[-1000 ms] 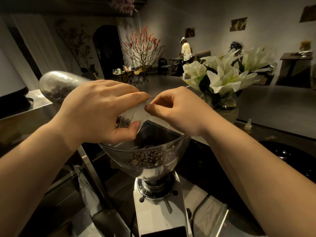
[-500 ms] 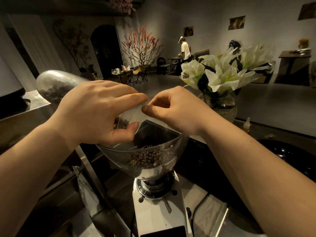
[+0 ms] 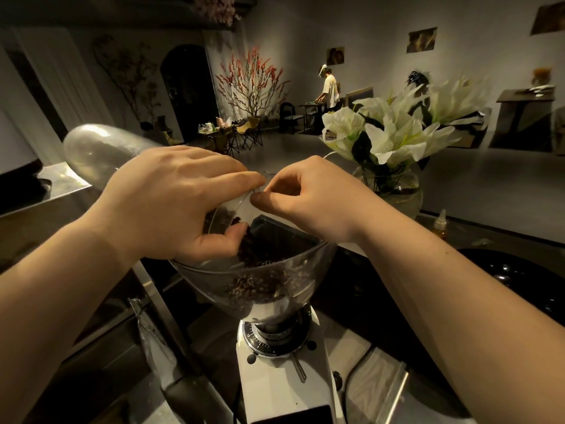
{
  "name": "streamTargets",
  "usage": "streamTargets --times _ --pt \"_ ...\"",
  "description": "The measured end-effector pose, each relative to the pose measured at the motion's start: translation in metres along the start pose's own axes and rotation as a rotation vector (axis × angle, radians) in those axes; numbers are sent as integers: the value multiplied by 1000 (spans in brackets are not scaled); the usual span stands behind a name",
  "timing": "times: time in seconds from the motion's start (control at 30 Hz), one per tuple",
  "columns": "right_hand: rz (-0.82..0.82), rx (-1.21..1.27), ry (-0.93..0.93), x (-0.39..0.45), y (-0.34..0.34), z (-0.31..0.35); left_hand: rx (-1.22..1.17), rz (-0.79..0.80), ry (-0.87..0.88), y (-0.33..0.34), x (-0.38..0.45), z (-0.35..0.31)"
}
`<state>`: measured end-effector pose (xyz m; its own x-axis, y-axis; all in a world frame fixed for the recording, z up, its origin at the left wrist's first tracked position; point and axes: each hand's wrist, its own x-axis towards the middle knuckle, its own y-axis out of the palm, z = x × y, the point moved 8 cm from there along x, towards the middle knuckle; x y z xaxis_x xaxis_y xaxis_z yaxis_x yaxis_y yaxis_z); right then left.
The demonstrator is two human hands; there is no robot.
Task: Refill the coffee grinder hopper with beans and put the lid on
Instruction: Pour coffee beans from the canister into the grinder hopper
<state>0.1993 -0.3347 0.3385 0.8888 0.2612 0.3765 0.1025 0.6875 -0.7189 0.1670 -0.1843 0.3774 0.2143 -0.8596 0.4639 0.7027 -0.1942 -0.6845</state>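
A clear plastic bag of beans (image 3: 97, 154) lies tipped over the open hopper (image 3: 308, 261) of the white coffee grinder (image 3: 275, 384). My left hand (image 3: 171, 203) grips the bag near its mouth. My right hand (image 3: 308, 197) pinches the bag's open edge (image 3: 244, 206) from the other side. Dark beans (image 3: 244, 249) fall from the mouth into the hopper, where a layer of beans (image 3: 260, 286) lies at the bottom. No lid is in sight.
A glass vase of white lilies (image 3: 394, 139) stands just right of my right hand. A small squeeze bottle (image 3: 440, 223) sits behind it on the counter. A dark round tray (image 3: 519, 280) lies at the right. A person stands far back in the room.
The beans have slid from the bag's far end to its mouth and now spill into the hopper. Both hands stay where they were on the bag.
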Motion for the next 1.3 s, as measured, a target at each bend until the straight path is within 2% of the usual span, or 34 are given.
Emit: streamTargets --times 0.9,1.3 --pt "7 8 5 -1 -1 2 2 28 13 3 0 -1" --pt "109 -162 20 -4 4 8 5 221 199 15 11 -14"
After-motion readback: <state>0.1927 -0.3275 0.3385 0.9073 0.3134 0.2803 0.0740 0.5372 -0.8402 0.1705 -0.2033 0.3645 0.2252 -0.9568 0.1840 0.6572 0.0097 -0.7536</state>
